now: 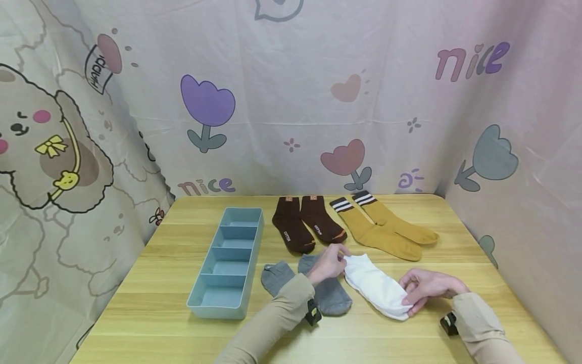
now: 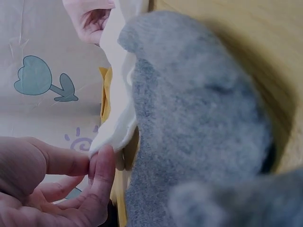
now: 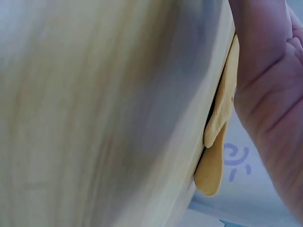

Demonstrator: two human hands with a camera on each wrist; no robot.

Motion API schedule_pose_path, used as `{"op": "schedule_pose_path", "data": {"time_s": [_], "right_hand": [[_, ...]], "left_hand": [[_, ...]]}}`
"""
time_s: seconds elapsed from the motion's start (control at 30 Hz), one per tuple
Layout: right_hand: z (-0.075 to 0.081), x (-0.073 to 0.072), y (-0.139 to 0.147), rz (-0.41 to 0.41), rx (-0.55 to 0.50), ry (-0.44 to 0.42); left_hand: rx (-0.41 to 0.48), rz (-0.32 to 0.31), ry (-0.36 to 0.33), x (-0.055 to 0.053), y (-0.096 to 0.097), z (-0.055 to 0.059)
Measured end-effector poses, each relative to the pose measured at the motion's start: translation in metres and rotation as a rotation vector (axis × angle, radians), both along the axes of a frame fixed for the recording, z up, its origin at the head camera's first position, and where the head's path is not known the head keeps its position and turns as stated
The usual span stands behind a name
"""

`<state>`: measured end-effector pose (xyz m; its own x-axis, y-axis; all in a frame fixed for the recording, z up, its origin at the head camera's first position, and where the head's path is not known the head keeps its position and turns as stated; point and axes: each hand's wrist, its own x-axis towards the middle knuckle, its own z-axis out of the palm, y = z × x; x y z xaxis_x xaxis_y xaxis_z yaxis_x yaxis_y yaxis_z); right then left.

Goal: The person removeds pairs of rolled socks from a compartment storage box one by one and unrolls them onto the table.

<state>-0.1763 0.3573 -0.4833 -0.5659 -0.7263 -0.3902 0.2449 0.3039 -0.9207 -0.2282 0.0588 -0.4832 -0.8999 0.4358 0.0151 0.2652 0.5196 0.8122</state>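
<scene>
White ankle socks (image 1: 375, 285), lying one over the other, stretch between the two hands at the front right of the table. My left hand (image 1: 328, 264) pinches their cuff end between thumb and fingertips, which the left wrist view shows close up. At the toe end, my right hand (image 1: 429, 288) grips the white fabric with thumb and fingers. Grey socks (image 1: 334, 296) lie beneath and beside the left forearm, partly covered by it. In the right wrist view only part of the right palm (image 3: 270, 94) shows; its fingertips are out of frame.
Left of the socks stands a blue-grey box (image 1: 194, 303) with several compartments. Two brown socks (image 1: 291, 227) lie side by side behind the left hand. A pair of mustard socks (image 1: 386, 232) with striped cuffs lies at the back right. A printed curtain (image 1: 282, 121) hangs behind the wooden table (image 1: 150, 303).
</scene>
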Motion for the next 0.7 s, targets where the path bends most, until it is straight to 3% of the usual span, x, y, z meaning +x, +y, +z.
{"op": "schedule_pose_path", "data": {"time_s": [0.17,0.4,0.7], "right_hand": [[-0.002,-0.002,-0.002,0.040,-0.049,-0.029],[-0.005,-0.002,-0.004,0.068,-0.120,-0.054],[-0.002,-0.001,0.016,0.062,-0.236,-0.030]], "left_hand": [[0.021,0.014,0.007,-0.002,0.000,0.001],[0.122,0.048,-0.013,-0.004,-0.002,0.007],[0.335,0.091,-0.131,-0.006,0.007,0.015]]}}
